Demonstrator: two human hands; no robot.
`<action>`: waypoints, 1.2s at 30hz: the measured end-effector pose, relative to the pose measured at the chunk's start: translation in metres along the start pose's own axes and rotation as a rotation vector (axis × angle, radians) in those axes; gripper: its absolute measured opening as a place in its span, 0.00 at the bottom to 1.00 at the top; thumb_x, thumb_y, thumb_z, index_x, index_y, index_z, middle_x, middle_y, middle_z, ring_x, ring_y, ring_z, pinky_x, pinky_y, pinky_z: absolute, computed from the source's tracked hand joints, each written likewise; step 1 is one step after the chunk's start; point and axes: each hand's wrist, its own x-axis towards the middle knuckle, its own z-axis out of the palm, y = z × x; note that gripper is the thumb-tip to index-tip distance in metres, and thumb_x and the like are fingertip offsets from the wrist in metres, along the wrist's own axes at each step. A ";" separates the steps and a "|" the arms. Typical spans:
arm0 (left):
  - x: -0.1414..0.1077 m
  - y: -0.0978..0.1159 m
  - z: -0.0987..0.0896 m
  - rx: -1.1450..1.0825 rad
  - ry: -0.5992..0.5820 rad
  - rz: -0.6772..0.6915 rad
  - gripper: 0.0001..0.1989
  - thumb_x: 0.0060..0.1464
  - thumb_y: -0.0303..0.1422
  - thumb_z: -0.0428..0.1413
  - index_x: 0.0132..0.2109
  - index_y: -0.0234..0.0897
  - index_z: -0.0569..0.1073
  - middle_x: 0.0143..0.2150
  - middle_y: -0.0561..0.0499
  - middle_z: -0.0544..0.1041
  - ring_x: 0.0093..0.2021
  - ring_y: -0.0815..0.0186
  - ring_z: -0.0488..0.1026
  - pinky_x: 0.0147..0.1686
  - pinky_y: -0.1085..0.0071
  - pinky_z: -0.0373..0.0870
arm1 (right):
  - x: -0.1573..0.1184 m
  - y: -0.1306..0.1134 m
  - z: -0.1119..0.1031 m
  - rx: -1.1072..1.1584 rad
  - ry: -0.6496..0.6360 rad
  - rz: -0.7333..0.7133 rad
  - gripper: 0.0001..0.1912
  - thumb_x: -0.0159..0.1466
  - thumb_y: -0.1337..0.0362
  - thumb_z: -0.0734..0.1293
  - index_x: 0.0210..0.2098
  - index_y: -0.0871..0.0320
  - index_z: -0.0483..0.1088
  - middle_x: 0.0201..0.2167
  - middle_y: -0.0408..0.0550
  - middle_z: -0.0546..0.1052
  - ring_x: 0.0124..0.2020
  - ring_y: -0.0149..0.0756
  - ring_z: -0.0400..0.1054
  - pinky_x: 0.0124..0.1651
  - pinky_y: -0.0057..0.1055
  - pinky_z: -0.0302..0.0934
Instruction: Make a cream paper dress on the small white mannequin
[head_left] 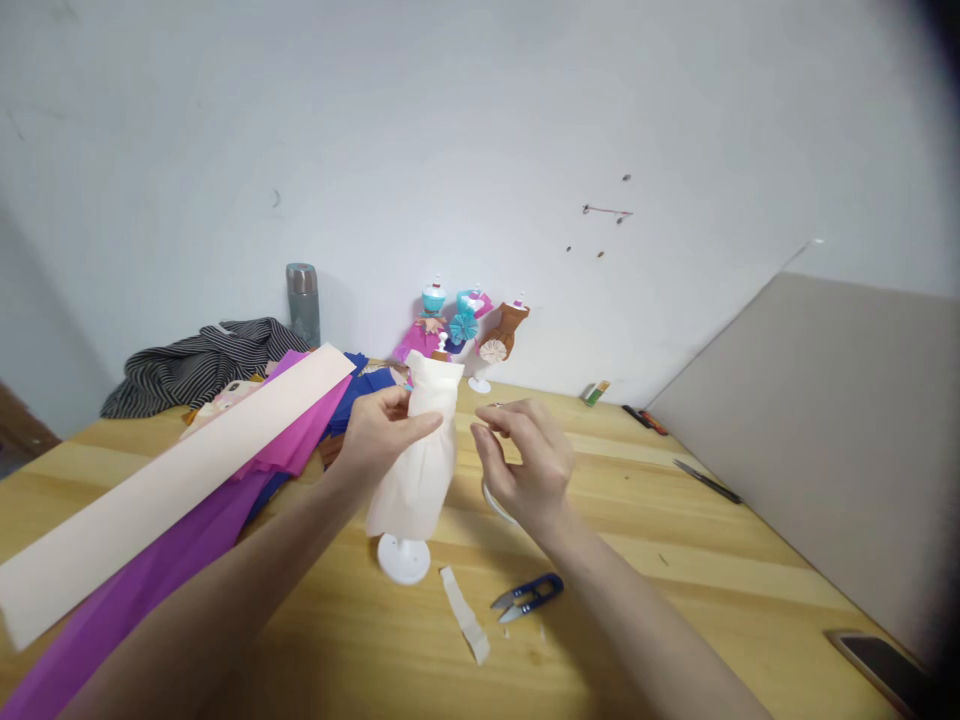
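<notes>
A small mannequin stands on a round white base (403, 560), wearing a cream paper-like dress (424, 470). My left hand (386, 425) holds the dress at its waist, thumb across the front and fingers behind. To the right of the dress, my right hand (525, 455) is raised with thumb and fingers pinched together, apart from the dress; whatever is between the fingertips is too small to name. Below them on the table lie a cream strip (463, 615) and dark blue thread snips (529, 597). Behind my right hand, a white round object (497, 503) is partly hidden.
Long cream (180, 480) and purple sheets (157, 575) cover the left side, near striped cloth (202, 365) and a grey flask (303, 305). Dressed mannequins (506, 330) stand by the wall. A craft knife (707, 482) and a phone (881, 665) lie right.
</notes>
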 end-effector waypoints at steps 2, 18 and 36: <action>0.001 0.000 0.000 -0.210 -0.071 -0.145 0.16 0.34 0.36 0.68 0.31 0.31 0.76 0.27 0.50 0.78 0.26 0.64 0.74 0.29 0.68 0.70 | 0.002 0.000 -0.003 0.004 -0.017 0.052 0.07 0.61 0.72 0.64 0.37 0.57 0.71 0.26 0.47 0.72 0.28 0.34 0.66 0.30 0.32 0.60; 0.011 -0.028 -0.005 -0.363 -0.234 -0.103 0.17 0.38 0.32 0.69 0.38 0.31 0.78 0.33 0.46 0.81 0.33 0.60 0.78 0.38 0.65 0.73 | 0.003 0.001 0.007 0.771 -0.311 0.957 0.12 0.55 0.55 0.68 0.29 0.58 0.74 0.27 0.46 0.75 0.29 0.33 0.66 0.35 0.31 0.61; -0.032 -0.035 -0.002 0.915 -0.635 1.193 0.15 0.55 0.21 0.54 0.46 0.43 0.73 0.44 0.51 0.81 0.50 0.64 0.76 0.61 0.58 0.64 | -0.045 0.028 -0.035 0.725 -0.440 0.961 0.08 0.56 0.60 0.68 0.31 0.59 0.75 0.26 0.43 0.74 0.25 0.30 0.64 0.30 0.29 0.58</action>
